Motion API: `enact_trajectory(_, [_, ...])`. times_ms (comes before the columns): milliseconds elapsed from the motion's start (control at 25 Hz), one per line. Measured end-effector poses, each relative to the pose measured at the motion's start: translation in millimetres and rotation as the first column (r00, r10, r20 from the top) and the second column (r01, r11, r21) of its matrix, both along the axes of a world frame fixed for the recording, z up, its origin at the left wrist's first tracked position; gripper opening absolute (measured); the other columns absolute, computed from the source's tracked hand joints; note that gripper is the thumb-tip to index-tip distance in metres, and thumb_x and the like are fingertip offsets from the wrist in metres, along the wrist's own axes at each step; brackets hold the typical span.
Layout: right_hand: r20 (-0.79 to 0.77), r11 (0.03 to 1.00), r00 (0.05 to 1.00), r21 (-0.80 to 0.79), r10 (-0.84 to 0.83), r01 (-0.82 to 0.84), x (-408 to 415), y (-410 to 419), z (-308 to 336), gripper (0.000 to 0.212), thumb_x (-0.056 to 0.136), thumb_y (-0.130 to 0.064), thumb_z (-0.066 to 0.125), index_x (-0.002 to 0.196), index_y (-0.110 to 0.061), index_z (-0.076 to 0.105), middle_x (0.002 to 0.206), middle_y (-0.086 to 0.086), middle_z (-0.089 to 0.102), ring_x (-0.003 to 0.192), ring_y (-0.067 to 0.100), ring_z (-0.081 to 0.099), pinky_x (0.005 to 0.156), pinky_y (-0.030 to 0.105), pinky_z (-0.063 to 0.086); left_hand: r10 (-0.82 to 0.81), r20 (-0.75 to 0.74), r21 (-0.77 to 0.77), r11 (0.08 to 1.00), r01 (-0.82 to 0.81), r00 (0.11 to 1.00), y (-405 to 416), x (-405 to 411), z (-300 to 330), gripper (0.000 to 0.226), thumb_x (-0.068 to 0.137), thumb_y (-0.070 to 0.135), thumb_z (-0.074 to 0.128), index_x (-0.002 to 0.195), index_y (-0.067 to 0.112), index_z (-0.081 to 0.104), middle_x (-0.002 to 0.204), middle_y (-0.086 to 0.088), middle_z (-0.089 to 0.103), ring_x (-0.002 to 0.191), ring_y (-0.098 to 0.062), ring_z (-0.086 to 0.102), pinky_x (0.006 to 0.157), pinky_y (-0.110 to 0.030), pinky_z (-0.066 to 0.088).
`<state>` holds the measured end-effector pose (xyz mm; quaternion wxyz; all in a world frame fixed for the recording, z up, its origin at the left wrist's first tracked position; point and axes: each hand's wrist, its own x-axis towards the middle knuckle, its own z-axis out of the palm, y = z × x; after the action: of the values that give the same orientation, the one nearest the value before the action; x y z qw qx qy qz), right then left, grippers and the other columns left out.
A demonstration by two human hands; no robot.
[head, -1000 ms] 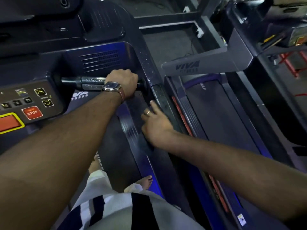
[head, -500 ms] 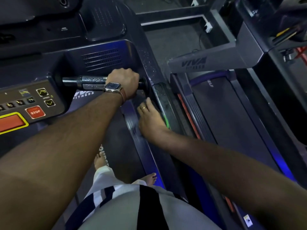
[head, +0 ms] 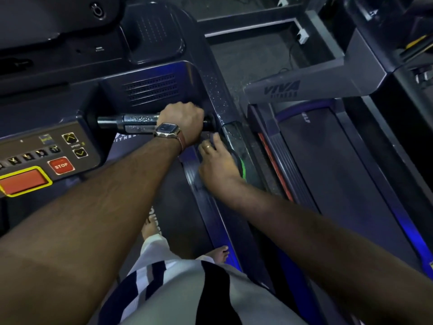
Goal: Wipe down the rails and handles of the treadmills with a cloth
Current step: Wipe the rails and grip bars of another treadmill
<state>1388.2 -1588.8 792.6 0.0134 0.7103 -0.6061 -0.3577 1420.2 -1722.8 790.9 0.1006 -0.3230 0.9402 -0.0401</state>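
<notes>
My left hand (head: 185,118), with a watch on the wrist, is closed around the right end of the horizontal chrome-and-black handle (head: 138,120) of the treadmill. My right hand (head: 218,165) lies palm down on the dark side rail (head: 234,134), fingers stretched forward until they nearly touch the left wrist. A ring shows on one finger. A green light glows on the rail beside this hand. No cloth shows clearly in either hand. A small dark grey patch sits under the right fingertips, and I cannot tell what it is.
The console (head: 70,156) with a red STOP button (head: 61,165) and arrow keys is at the left. A second treadmill's belt (head: 328,160) runs along the right, beyond a narrow gap. My bare feet (head: 220,253) stand on the belt below.
My right hand has slid forward along the side rail towards the handle and my left wrist. My left hand has kept its grip on the handle.
</notes>
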Motion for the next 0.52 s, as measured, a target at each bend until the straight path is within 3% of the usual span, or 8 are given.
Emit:
enact_trajectory(80, [0.167, 0.983, 0.983, -0.182, 0.07, -0.039, -19, 19, 10, 0.033, 0.089, -0.026, 0.054, 0.117, -0.02, 0.07, 0.128, 0.009, 0.059, 0.127, 0.031, 0.044, 0.114, 0.054, 0.017, -0.002, -0.008, 0.013, 1.0, 0.002, 1.0, 1, 1, 3, 0.023, 0.086, 0.021, 0.06, 0.107, 0.013, 0.067, 0.097, -0.01, 0.07, 0.088, -0.035, 0.068, 0.062, -0.035, 0.043])
enact_trajectory(120, [0.259, 0.944, 0.965, -0.328, 0.051, 0.038, -30, 33, 11, 0.033, 0.08, -0.024, 0.06, 0.111, -0.019, 0.071, 0.124, 0.007, 0.059, 0.122, 0.031, 0.047, 0.109, 0.054, 0.021, -0.012, -0.005, 0.012, 1.0, 0.012, 1.0, 2, 1, 4, 0.024, 0.086, 0.02, 0.06, 0.107, 0.013, 0.067, 0.098, -0.011, 0.07, 0.089, -0.035, 0.068, 0.063, -0.035, 0.043])
enact_trajectory(200, [0.358, 0.772, 0.921, -0.538, -0.154, 0.338, -39, 56, 10, 0.05, 0.071, -0.022, 0.065, 0.12, -0.019, 0.062, 0.131, 0.008, 0.053, 0.123, 0.032, 0.046, 0.101, 0.055, 0.029, -0.018, -0.003, 0.017, 1.0, 0.018, 1.0, 3, 2, 5, 0.023, 0.088, 0.019, 0.058, 0.108, 0.011, 0.066, 0.102, -0.012, 0.07, 0.092, -0.036, 0.068, 0.064, -0.036, 0.045])
enact_trajectory(320, [0.556, 0.457, 0.713, -0.547, -0.427, 0.701, -15, 23, 3, 0.054, 0.078, -0.016, 0.06, 0.131, -0.018, 0.05, 0.14, 0.01, 0.047, 0.119, 0.036, 0.047, 0.09, 0.056, 0.043, -0.034, -0.001, 0.051, 0.998, 0.034, 0.999, -3, 0, 1, 0.026, 0.094, 0.013, 0.046, 0.112, 0.01, 0.065, 0.106, -0.013, 0.069, 0.095, -0.037, 0.067, 0.064, -0.036, 0.042])
enact_trajectory(360, [0.594, 0.429, 0.677, -0.524, -0.435, 0.736, -10, 8, 4, 0.053, 0.08, -0.016, 0.059, 0.132, -0.017, 0.049, 0.142, 0.008, 0.046, 0.117, 0.036, 0.048, 0.088, 0.055, 0.044, -0.035, 0.006, 0.061, 0.998, 0.035, 0.999, -5, -1, -1, 0.026, 0.095, 0.012, 0.045, 0.113, 0.01, 0.064, 0.106, -0.012, 0.069, 0.096, -0.037, 0.067, 0.064, -0.035, 0.043])
enact_trajectory(480, [0.651, 0.51, 0.682, -0.484, -0.333, 0.711, -25, 19, -2, 0.06, 0.077, -0.023, 0.058, 0.135, -0.014, 0.047, 0.149, 0.003, 0.041, 0.115, 0.034, 0.049, 0.089, 0.048, 0.049, -0.053, -0.013, 0.048, 0.997, 0.054, 0.999, -7, -4, -3, 0.025, 0.096, 0.013, 0.043, 0.112, 0.009, 0.062, 0.105, -0.013, 0.069, 0.095, -0.037, 0.067, 0.063, -0.035, 0.042])
enact_trajectory(520, [0.707, 0.511, 0.632, -0.434, -0.318, 0.742, -35, 36, -3, 0.064, 0.075, -0.027, 0.061, 0.136, -0.014, 0.047, 0.147, 0.003, 0.042, 0.115, 0.033, 0.051, 0.088, 0.044, 0.05, -0.061, -0.036, 0.028, 0.998, 0.062, 0.997, -5, -3, -4, 0.025, 0.095, 0.014, 0.043, 0.109, 0.008, 0.062, 0.103, -0.013, 0.069, 0.093, -0.038, 0.068, 0.062, -0.036, 0.041])
